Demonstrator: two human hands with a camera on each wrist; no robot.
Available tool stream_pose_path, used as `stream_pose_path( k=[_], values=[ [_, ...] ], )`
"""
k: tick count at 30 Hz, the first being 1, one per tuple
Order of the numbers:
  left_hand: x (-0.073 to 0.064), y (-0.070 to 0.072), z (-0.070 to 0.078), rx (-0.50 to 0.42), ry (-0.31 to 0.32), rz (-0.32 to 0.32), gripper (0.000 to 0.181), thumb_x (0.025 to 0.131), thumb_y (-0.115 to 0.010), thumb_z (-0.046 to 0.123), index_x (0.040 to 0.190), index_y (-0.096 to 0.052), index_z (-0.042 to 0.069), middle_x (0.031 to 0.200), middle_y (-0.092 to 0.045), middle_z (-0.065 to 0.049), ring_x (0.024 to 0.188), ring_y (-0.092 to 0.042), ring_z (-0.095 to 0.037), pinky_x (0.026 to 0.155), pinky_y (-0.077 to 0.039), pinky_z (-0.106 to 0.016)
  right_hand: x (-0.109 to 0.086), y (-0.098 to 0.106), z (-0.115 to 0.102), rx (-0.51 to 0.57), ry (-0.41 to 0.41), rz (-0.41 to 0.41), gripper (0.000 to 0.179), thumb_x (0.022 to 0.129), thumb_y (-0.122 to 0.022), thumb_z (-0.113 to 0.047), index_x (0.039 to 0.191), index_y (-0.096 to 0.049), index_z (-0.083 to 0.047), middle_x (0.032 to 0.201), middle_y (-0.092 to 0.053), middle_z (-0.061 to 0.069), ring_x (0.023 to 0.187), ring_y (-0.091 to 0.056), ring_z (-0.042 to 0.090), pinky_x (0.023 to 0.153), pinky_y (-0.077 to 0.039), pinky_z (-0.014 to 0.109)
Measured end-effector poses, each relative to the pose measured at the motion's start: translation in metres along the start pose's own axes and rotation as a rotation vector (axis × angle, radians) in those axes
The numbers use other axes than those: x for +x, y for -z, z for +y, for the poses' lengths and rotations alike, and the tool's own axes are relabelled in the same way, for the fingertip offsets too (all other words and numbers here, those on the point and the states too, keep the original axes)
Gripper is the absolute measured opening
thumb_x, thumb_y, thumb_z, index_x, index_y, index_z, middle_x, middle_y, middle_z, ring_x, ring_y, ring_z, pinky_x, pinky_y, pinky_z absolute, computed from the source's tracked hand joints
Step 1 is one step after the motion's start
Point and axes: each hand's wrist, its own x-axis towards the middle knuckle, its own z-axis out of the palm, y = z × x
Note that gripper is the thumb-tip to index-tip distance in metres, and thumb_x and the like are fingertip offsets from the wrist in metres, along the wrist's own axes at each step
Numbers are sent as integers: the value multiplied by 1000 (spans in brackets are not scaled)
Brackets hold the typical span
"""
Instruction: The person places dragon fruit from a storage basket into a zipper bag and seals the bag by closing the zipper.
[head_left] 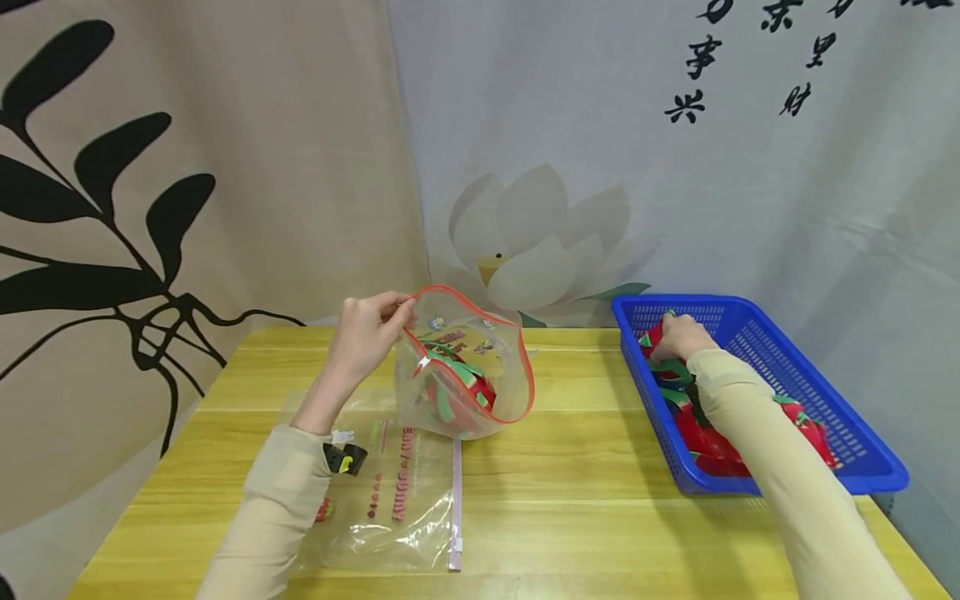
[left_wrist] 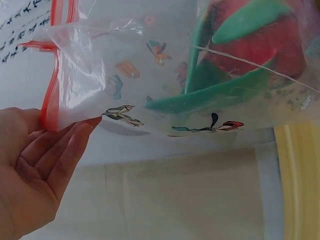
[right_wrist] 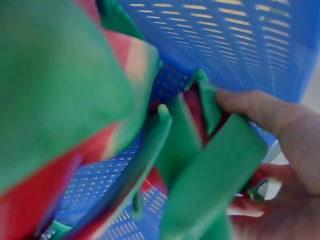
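My left hand (head_left: 367, 333) pinches the red-edged rim of a clear zip bag (left_wrist: 95, 65), holding it up with its mouth wide apart. Inside the bag lies a red toy with green leaf-like flaps (head_left: 480, 387), shaped like a dragon fruit. Over at the right, my right hand (head_left: 681, 337) reaches into the far left part of a blue basket (head_left: 817, 367). In the right wrist view its thumb and fingers grip a dragon fruit toy (right_wrist: 215, 170) by the green flaps. Part of those fingers is hidden behind the toy.
More red and green dragon fruit toys (head_left: 701, 437) lie in the basket under my right forearm. A flat clear bag (head_left: 390, 517) with pink print and a lilac slider edge rests on the wooden table (head_left: 555, 500). A printed curtain (head_left: 322, 167) hangs behind.
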Motion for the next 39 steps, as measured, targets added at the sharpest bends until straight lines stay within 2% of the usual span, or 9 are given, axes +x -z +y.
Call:
stream_pose_path(
  k=[5, 11, 15, 17, 21, 26, 29, 35, 39],
  values=[
    [0, 0, 0, -3, -7, 16, 22, 95, -56, 10, 98, -69, -8, 79, -73, -21, 69, -72, -28, 57, -58, -35, -1, 4, 2, -4, 43, 80, 87, 69, -78, -20, 139, -33, 7, 119, -46, 41, 100, -54, 55, 79, -51, 60],
    [-1, 0, 0, -6, -27, 27, 22, 95, -56, 9, 98, -70, -7, 79, -73, -20, 68, -72, -28, 56, -58, -34, -6, 13, 4, -22, 83, 161, 77, 67, -78, -20, 130, -42, 6, 104, -56, 34, 85, -60, 47, 64, -53, 53],
    [-1, -1, 0, -6, -42, 35, 21, 95, -56, 8, 98, -70, -8, 80, -73, -21, 69, -72, -28, 58, -58, -36, -13, 24, 1, -31, 116, 223, 76, 69, -78, -21, 130, -42, 5, 101, -59, 32, 80, -61, 44, 61, -52, 51],
    [-1, -1, 0, -8, -45, 35, 21, 95, -56, 8, 98, -70, -8, 81, -73, -21, 70, -72, -29, 59, -58, -37, -19, 29, -3, -41, 133, 273, 75, 69, -76, -21, 131, -42, 3, 103, -59, 33, 80, -61, 46, 61, -52, 52],
    [-1, -1, 1, -13, -45, 34, 22, 95, -56, 8, 99, -69, -8, 82, -73, -22, 71, -73, -29, 60, -58, -37, -34, 40, -10, -52, 159, 375, 77, 70, -76, -22, 134, -40, 1, 115, -53, 37, 85, -59, 54, 65, -52, 59],
    [-1, -1, 3, -20, -39, 34, 21, 95, -56, 8, 98, -69, -9, 82, -72, -23, 72, -73, -30, 61, -58, -38, -56, 47, -23, -28, 255, 590, 73, 68, -80, -23, 129, -46, -2, 124, -50, 34, 87, -59, 56, 67, -52, 64],
    [-1, -1, 4, -19, -37, 33, 21, 94, -56, 7, 99, -69, -9, 83, -72, -23, 72, -73, -30, 61, -59, -38, -69, 47, -34, -12, 316, 696, 73, 67, -81, -19, 130, -47, -5, 130, -49, 32, 91, -58, 56, 66, -52, 64],
    [-1, -2, 4, -18, -41, 35, 21, 94, -57, 7, 99, -69, -9, 83, -72, -23, 72, -73, -30, 62, -59, -38, -90, 39, -57, -7, 425, 805, 79, 67, -81, -13, 137, -46, -12, 144, -40, 28, 114, -50, 55, 63, -52, 63],
    [-1, -3, 5, -25, -45, 34, 21, 94, -57, 7, 99, -69, -10, 84, -72, -24, 73, -73, -30, 62, -59, -36, -100, 32, -71, -23, 535, 918, 78, 64, -82, -10, 135, -49, -14, 145, -42, 25, 115, -51, 53, 56, -53, 60]
  ],
)
